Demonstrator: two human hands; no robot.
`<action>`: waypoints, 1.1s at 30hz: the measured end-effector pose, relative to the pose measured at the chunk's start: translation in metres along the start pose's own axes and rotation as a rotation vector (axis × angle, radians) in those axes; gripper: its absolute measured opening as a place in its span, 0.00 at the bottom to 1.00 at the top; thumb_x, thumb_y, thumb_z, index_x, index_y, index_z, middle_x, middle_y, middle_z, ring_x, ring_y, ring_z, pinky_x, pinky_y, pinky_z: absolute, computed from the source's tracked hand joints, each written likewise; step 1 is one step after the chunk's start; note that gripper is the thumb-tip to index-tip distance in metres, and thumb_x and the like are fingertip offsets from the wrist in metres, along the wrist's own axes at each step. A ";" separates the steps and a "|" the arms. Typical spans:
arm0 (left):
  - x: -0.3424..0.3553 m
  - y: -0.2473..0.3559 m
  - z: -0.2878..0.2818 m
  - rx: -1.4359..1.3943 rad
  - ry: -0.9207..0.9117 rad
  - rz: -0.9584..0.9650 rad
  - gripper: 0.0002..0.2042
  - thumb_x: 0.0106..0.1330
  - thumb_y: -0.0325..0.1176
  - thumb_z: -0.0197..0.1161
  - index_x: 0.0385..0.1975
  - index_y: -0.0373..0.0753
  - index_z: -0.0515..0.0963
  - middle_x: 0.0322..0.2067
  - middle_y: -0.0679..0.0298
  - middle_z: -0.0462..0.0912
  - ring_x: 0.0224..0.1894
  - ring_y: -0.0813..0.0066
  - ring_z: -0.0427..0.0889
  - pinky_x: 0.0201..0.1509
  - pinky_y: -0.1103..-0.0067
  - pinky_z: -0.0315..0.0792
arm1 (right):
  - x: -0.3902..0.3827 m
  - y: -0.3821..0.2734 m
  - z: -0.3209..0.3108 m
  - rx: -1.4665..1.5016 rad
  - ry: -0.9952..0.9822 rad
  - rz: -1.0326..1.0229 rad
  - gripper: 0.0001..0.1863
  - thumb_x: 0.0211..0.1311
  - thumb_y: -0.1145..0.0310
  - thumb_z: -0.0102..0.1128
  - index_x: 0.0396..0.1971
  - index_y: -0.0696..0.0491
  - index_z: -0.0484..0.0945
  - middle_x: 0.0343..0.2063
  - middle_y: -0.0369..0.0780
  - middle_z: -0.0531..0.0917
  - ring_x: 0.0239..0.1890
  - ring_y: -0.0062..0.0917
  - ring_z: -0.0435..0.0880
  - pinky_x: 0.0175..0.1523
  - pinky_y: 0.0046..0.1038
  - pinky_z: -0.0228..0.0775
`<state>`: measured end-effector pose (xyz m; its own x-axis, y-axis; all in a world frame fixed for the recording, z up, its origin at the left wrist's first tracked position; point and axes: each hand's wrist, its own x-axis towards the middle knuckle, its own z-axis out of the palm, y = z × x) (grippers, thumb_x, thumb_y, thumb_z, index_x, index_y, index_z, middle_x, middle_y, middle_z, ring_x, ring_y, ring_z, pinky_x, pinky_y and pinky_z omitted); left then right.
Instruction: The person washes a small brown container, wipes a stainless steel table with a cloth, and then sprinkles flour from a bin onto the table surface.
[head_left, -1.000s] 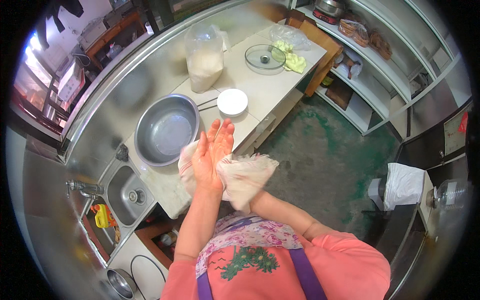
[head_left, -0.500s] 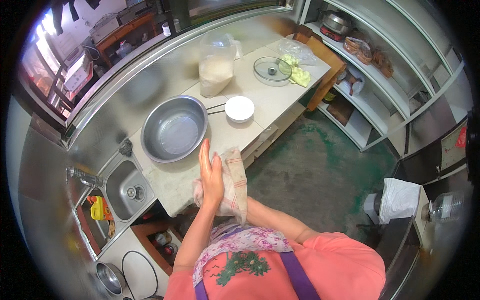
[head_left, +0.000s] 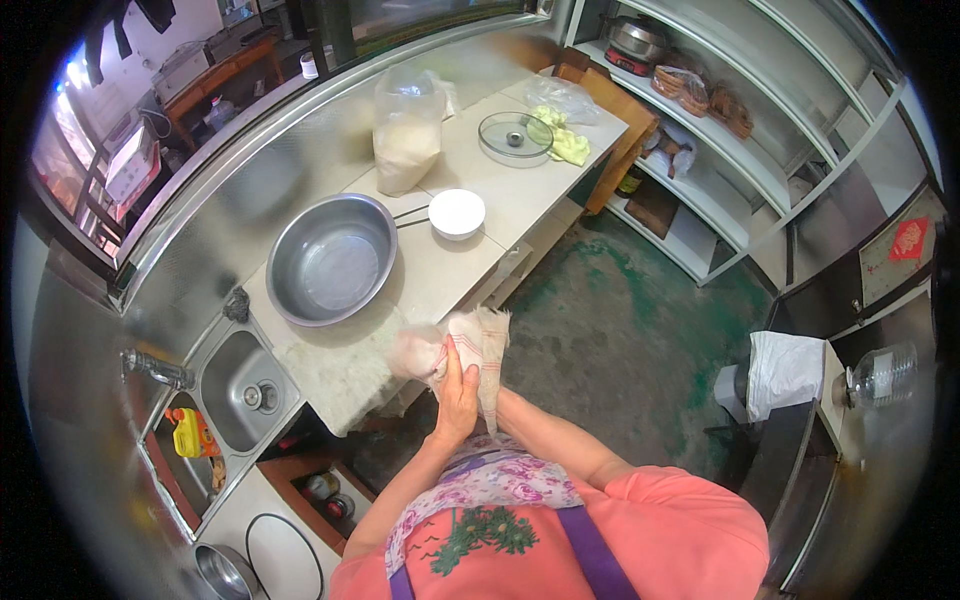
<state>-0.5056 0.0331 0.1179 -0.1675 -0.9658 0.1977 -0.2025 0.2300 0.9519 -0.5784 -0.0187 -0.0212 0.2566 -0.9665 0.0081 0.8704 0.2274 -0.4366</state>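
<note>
In front of my waist, by the counter's near edge, both hands are together on a cream towel with thin red stripes (head_left: 482, 335). My left hand (head_left: 458, 398) is closed against the towel, thumb and fingers pressing into its folds. The towel covers most of my right hand (head_left: 500, 398), which holds it from the other side; its fingers are hidden. One end of the towel is smeared by motion. Beyond, on the counter, stands a wide grey metal basin (head_left: 335, 262). A white bowl (head_left: 457, 214) sits right of it, beside a pair of thin dark rods.
A clear bag of pale grains (head_left: 408, 150), a glass lid (head_left: 515, 138) and a yellow-green cloth (head_left: 568, 146) lie farther along the counter (head_left: 450, 270). A steel sink (head_left: 240, 385) is at left, with a yellow bottle (head_left: 188, 435). Shelves (head_left: 720, 200) stand at far right.
My left hand, earlier stretched out flat beside the towel, has closed onto it. Both hands and towel have shifted slightly right, and the view has turned a little.
</note>
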 end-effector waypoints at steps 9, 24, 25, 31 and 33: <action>-0.023 -0.038 -0.027 -0.668 -0.091 -0.721 0.37 0.64 0.63 0.40 0.68 0.53 0.39 0.67 0.57 0.44 0.63 0.53 0.58 0.54 0.56 0.63 | -0.035 -0.036 0.044 -1.200 0.309 -0.038 0.17 0.63 0.67 0.52 0.52 0.53 0.69 0.41 0.34 0.74 0.40 0.19 0.73 0.38 0.23 0.70; -0.037 -0.048 -0.039 -1.008 0.579 -0.706 0.21 0.67 0.46 0.50 0.44 0.31 0.74 0.38 0.59 0.79 0.38 0.69 0.78 0.44 0.73 0.72 | -0.056 0.060 0.068 -0.967 0.227 -0.180 0.18 0.55 0.69 0.57 0.47 0.54 0.72 0.39 0.38 0.77 0.41 0.24 0.75 0.44 0.23 0.68; -0.037 -0.041 -0.036 -1.000 0.709 -0.789 0.20 0.66 0.45 0.53 0.40 0.31 0.76 0.34 0.61 0.78 0.35 0.71 0.78 0.39 0.74 0.72 | -0.058 0.060 0.059 -1.069 0.208 -0.223 0.18 0.55 0.69 0.58 0.47 0.54 0.72 0.40 0.39 0.78 0.41 0.24 0.76 0.44 0.23 0.69; -0.062 -0.067 -0.084 -0.653 0.854 -0.591 0.22 0.67 0.47 0.48 0.38 0.30 0.76 0.34 0.60 0.78 0.34 0.71 0.77 0.38 0.74 0.71 | -0.070 0.002 0.107 -1.796 -0.140 -0.075 0.24 0.45 0.57 0.66 0.41 0.56 0.76 0.35 0.46 0.80 0.33 0.37 0.81 0.38 0.34 0.73; -0.072 -0.069 -0.093 -0.474 0.548 -0.578 0.22 0.68 0.47 0.47 0.41 0.30 0.75 0.39 0.55 0.77 0.40 0.67 0.76 0.44 0.71 0.70 | -0.072 0.002 0.097 -1.931 -0.208 0.007 0.26 0.45 0.53 0.65 0.42 0.55 0.75 0.35 0.48 0.80 0.33 0.40 0.81 0.40 0.36 0.73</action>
<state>-0.3903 0.0756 0.0596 0.3411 -0.8643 -0.3696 0.3237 -0.2611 0.9094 -0.5542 0.0633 0.0650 0.4214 -0.9064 0.0289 -0.6557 -0.3265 -0.6808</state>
